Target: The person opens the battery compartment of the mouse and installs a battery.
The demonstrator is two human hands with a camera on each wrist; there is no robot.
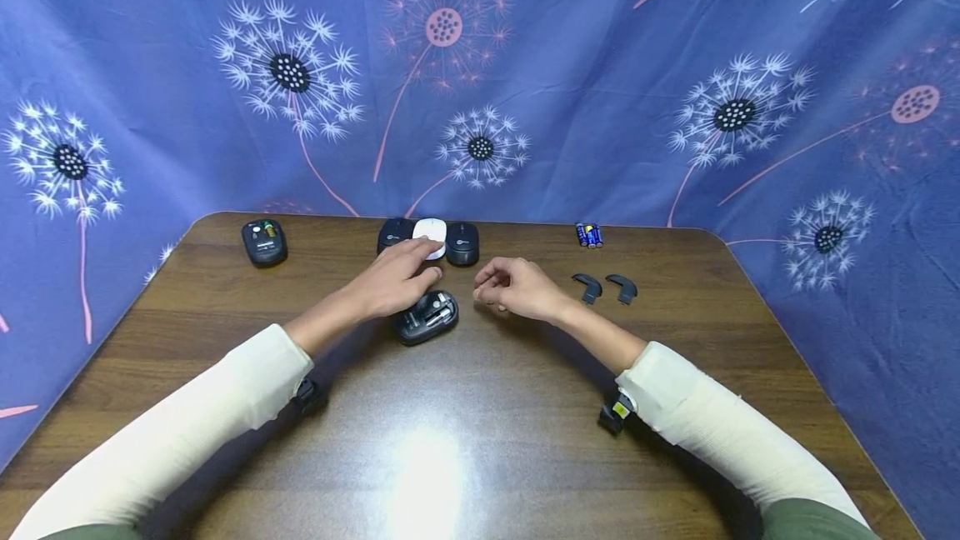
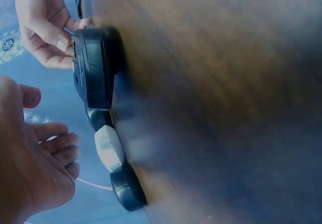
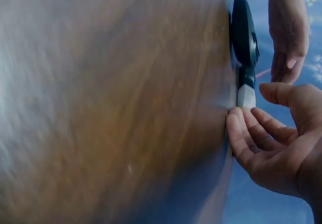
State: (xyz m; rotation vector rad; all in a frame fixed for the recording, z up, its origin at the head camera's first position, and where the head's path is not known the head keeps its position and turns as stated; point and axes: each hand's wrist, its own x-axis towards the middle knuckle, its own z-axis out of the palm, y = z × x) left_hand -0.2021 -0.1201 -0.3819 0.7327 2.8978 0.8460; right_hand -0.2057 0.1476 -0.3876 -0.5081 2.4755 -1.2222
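Note:
A black computer mouse (image 1: 427,317) lies upside down in the middle of the table, its battery compartment uncovered. Over its far edge reaches my left hand (image 1: 393,277), fingers extended and overlapping the white mouse (image 1: 430,232) in the head view. Loosely bent fingers with nothing between them show on my right hand (image 3: 276,146), low over the table to the right of the uncovered mouse. In the left wrist view, this black mouse (image 2: 93,65) stands between both hands and hides part of the right fingertips.
Black mice (image 1: 462,244) flank the white one at the back edge. Another uncovered mouse (image 1: 264,242) lies at the far left. Several blue batteries (image 1: 589,235) sit at the back right, with two curved black covers (image 1: 622,287) nearer. A patterned cloth (image 1: 555,90) hangs behind.

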